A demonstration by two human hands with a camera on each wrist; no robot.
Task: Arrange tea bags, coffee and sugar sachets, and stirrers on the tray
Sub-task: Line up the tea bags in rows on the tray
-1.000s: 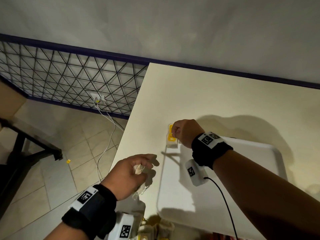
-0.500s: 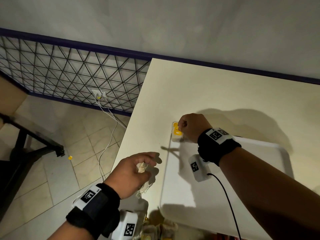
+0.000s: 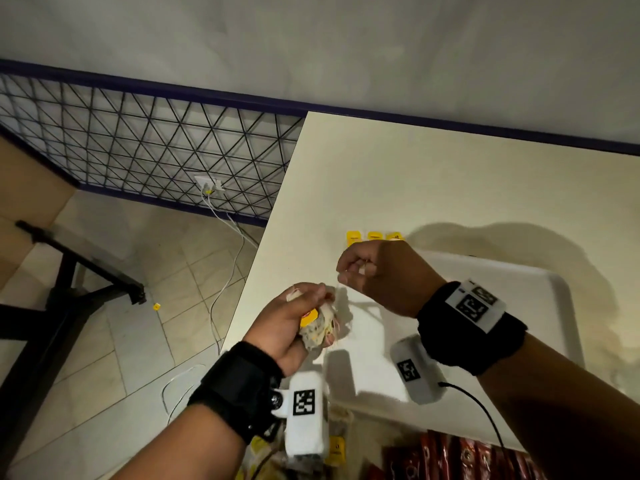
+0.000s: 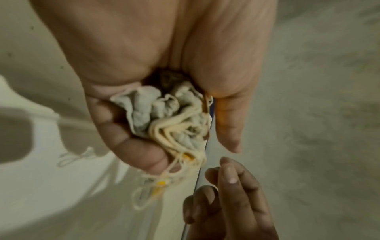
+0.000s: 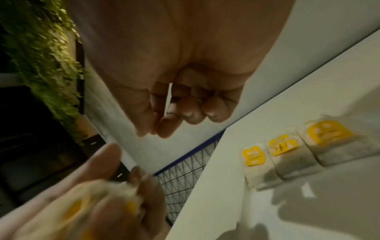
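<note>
1. A crumpled bunch of tea bags (image 4: 164, 113) was held in the left hand (image 3: 287, 323), its fingers curled round the bunch, with loose strings (image 4: 170, 138) and small yellow tags tangled through it; the bunch was held above the left edge of the table (image 3: 433, 174), just left of the tray.
2. Three tea bags (image 5: 298, 149) with yellow tags were laid flat in a row at the far left corner of the tray (image 3: 540, 292); whether they lay on its rim or on the table just beyond could not be told.
3. The right hand (image 3: 377, 275) was raised just right of the left hand, its fingers curled and thumb and forefinger brought together; a thin string appeared to be pinched, though this could not be made out for certain.
4. The bags were judged light, soft and easily torn; the strings were judged likely to snag, so one bag would best be taken by its tag or string end and drawn out gently while the rest were held back.
5. Dark red sachets (image 3: 467, 459) lay at the near edge of the table, not yet placed; further tea bags lay near them, under the left wrist.
6. A tiled floor (image 3: 114, 323) and a black mesh panel (image 3: 156, 161) lay to the left.
</note>
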